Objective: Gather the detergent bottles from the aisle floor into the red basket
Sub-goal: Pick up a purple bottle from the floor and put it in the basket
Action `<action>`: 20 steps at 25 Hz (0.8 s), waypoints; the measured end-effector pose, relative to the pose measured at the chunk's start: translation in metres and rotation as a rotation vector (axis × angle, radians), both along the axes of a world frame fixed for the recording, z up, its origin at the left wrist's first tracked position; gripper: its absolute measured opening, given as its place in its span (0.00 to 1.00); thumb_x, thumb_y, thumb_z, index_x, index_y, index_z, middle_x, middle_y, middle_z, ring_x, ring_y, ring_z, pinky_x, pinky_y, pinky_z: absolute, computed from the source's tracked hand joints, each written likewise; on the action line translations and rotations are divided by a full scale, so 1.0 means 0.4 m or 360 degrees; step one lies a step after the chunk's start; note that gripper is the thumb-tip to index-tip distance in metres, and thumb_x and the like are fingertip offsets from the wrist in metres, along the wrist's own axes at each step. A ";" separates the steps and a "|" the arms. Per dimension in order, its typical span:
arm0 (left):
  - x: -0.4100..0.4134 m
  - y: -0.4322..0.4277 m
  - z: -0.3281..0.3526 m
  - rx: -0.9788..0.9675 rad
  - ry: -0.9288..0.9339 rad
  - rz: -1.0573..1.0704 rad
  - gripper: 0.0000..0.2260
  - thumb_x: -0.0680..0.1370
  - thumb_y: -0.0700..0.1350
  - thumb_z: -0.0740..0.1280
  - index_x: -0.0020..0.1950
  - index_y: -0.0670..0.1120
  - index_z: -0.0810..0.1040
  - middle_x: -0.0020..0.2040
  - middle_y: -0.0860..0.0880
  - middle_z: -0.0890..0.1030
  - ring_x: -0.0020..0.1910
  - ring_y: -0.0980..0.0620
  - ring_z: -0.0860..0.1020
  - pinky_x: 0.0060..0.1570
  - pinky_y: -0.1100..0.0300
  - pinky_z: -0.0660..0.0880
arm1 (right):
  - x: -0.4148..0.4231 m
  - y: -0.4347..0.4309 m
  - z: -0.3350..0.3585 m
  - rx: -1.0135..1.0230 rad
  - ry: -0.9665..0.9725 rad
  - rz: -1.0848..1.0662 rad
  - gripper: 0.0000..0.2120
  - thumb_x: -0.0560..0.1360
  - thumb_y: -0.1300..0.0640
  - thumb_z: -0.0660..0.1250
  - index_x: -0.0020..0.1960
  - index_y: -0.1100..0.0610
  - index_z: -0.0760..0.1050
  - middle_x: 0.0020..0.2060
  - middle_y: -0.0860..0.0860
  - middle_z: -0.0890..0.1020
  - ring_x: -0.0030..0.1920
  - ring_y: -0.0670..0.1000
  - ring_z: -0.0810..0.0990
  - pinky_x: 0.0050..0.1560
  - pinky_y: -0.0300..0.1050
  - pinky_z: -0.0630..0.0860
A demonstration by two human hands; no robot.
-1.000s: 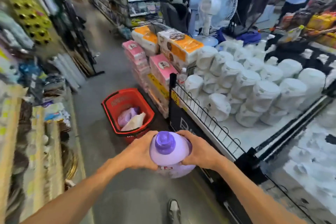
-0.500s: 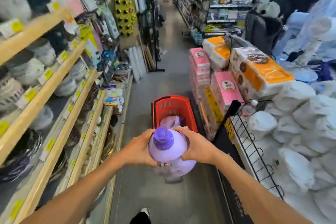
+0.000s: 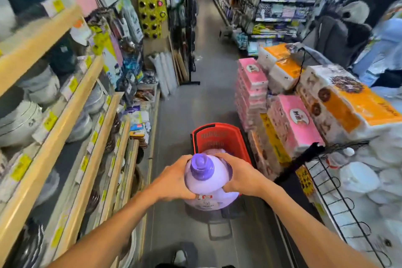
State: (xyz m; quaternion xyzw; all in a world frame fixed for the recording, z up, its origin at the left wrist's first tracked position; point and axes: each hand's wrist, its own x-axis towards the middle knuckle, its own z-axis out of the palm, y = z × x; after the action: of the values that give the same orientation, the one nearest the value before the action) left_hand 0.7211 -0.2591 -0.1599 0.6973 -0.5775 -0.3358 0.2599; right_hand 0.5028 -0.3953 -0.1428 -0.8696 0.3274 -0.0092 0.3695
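A large lilac detergent bottle [image 3: 207, 183] with a purple cap is held upright in front of me, above the aisle floor. My left hand [image 3: 174, 180] grips its left side and my right hand [image 3: 239, 175] grips its right side. Just beyond the bottle, the red basket [image 3: 214, 136] stands on the floor, its near half hidden behind the bottle and my hands. A pale lilac item shows inside the basket, just above my fingers.
Wooden shelves [image 3: 71, 119] with bowls and yellow price tags line the left. Stacked pink and orange tissue packs [image 3: 289, 115] stand right of the basket. A black wire rack [image 3: 339, 191] with white goods is at the near right. The grey aisle floor [image 3: 202, 93] runs ahead.
The view has turned left, from the white goods rack onto the aisle. The bottle, still in both hands, now lies over the basket's near half; before, the basket stood ahead at the left.
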 end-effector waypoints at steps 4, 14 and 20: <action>0.147 -0.131 -0.014 0.0094 -0.0079 -0.0123 0.46 0.59 0.53 0.78 0.73 0.63 0.61 0.64 0.61 0.75 0.59 0.54 0.77 0.59 0.53 0.76 | 0.131 -0.101 -0.036 0.0041 0.0049 -0.0039 0.47 0.58 0.53 0.74 0.74 0.34 0.63 0.65 0.39 0.78 0.63 0.52 0.80 0.63 0.57 0.78; 0.364 -0.541 -0.063 0.0215 -0.0179 -0.0309 0.46 0.57 0.59 0.82 0.71 0.63 0.63 0.63 0.64 0.75 0.60 0.58 0.78 0.62 0.54 0.75 | 0.320 -0.435 -0.094 0.0061 -0.0002 -0.0242 0.44 0.58 0.42 0.79 0.72 0.41 0.68 0.65 0.38 0.79 0.63 0.46 0.79 0.63 0.50 0.77; 0.468 -0.794 -0.061 0.0219 -0.0275 -0.0449 0.38 0.58 0.56 0.79 0.65 0.62 0.67 0.56 0.63 0.77 0.55 0.55 0.80 0.57 0.52 0.78 | 0.414 -0.621 -0.119 0.0068 -0.0110 -0.0411 0.37 0.60 0.44 0.77 0.68 0.41 0.71 0.62 0.36 0.79 0.61 0.43 0.80 0.61 0.50 0.78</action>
State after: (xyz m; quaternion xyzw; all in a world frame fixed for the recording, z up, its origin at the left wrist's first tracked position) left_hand 0.9085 -0.5766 -0.1845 0.6517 -0.6655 -0.3464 0.1112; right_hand 0.6685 -0.6437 -0.1902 -0.8113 0.4238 -0.0796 0.3948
